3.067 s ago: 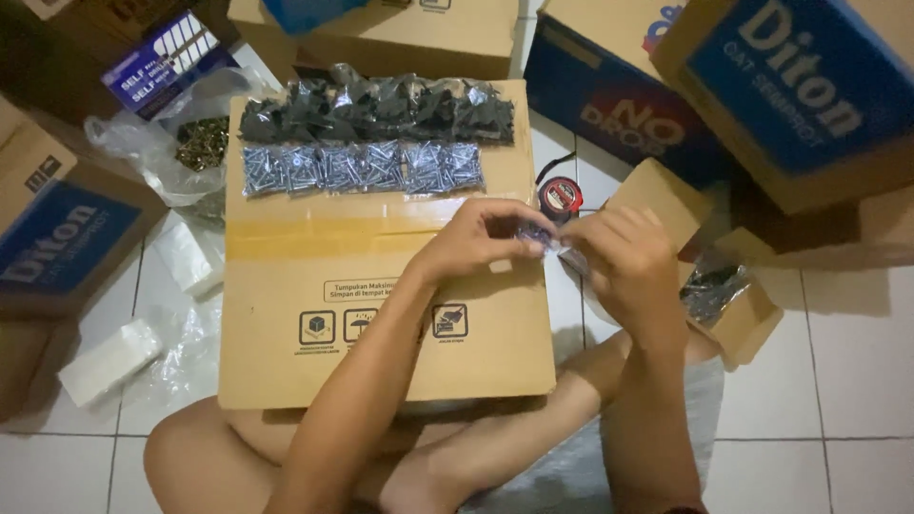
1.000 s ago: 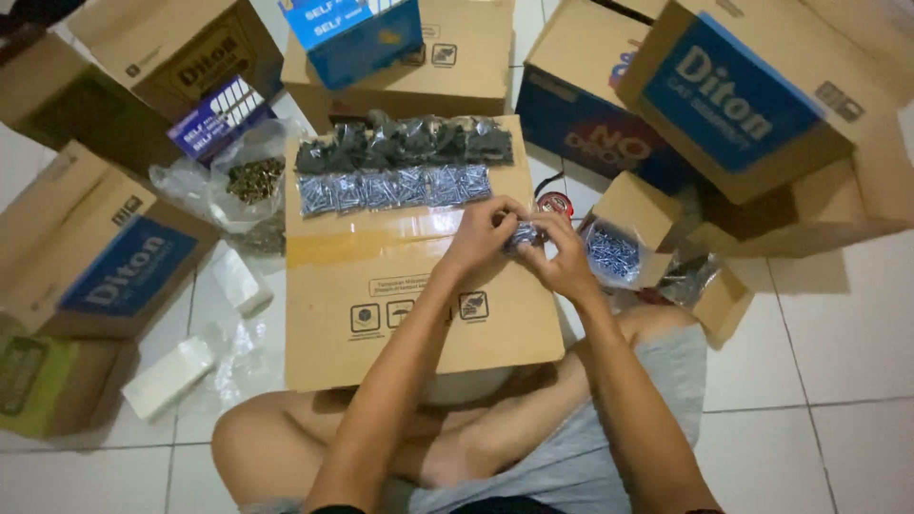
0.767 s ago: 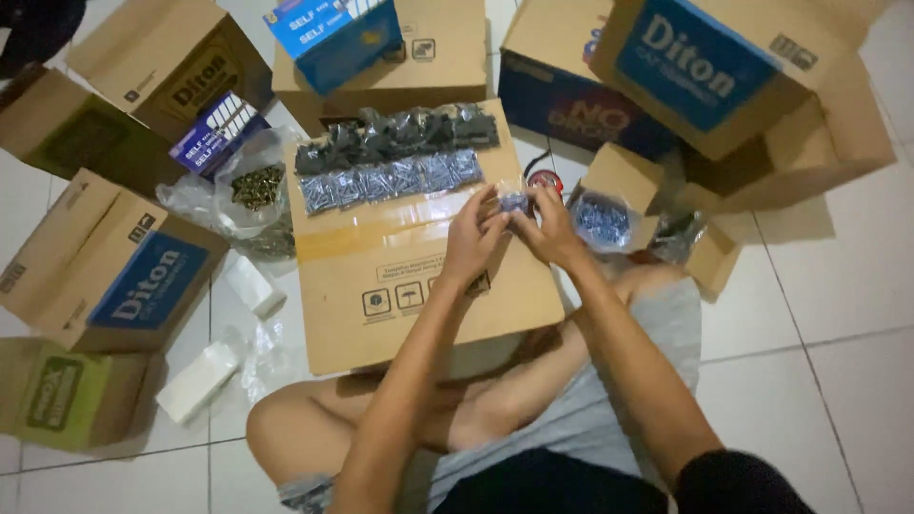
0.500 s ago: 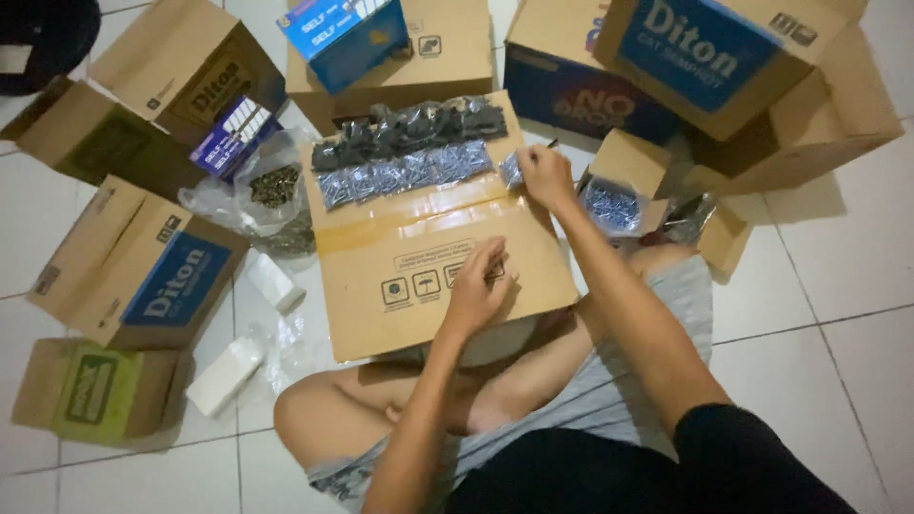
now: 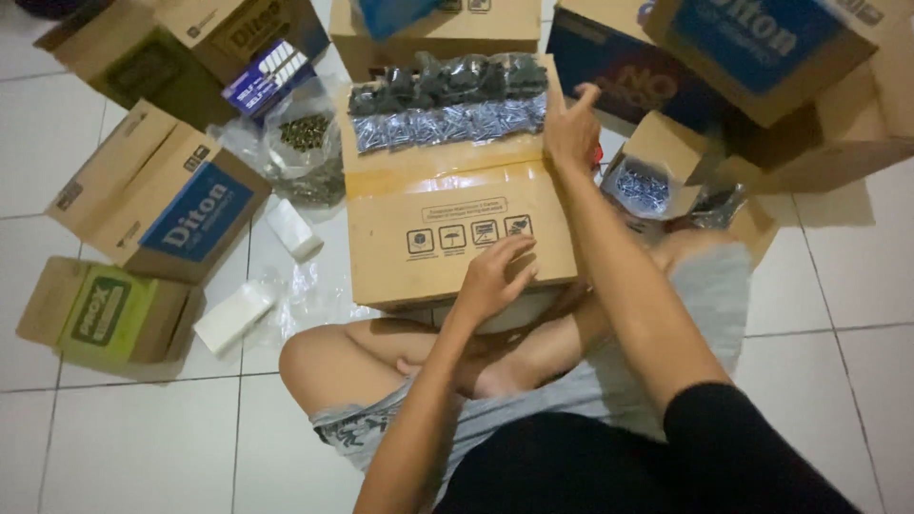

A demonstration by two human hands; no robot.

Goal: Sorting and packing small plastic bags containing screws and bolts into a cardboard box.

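A flat cardboard box (image 5: pixel 457 190) lies on my crossed legs like a tabletop. At its far edge sit two rows of small clear bags: black screws (image 5: pixel 447 78) behind, silver screws (image 5: pixel 443 125) in front. My right hand (image 5: pixel 569 128) is stretched out at the right end of the silver row, fingers spread, with the last bag (image 5: pixel 535 111) just beside it. My left hand (image 5: pixel 495 276) rests loosely on the box's near edge and holds nothing.
A small open carton with a bag of silver screws (image 5: pixel 645 187) stands right of the box, a bag of black screws (image 5: pixel 719 205) beyond it. Left are a bag of brass screws (image 5: pixel 305 133), white blocks (image 5: pixel 233 317), brown cartons (image 5: pixel 162 195) and a green box (image 5: pixel 100 312).
Both hands held a small bag of silver screws together. The right hand carried it to the right end of the silver row; the left hand dropped to the box's near edge. The view shifted.
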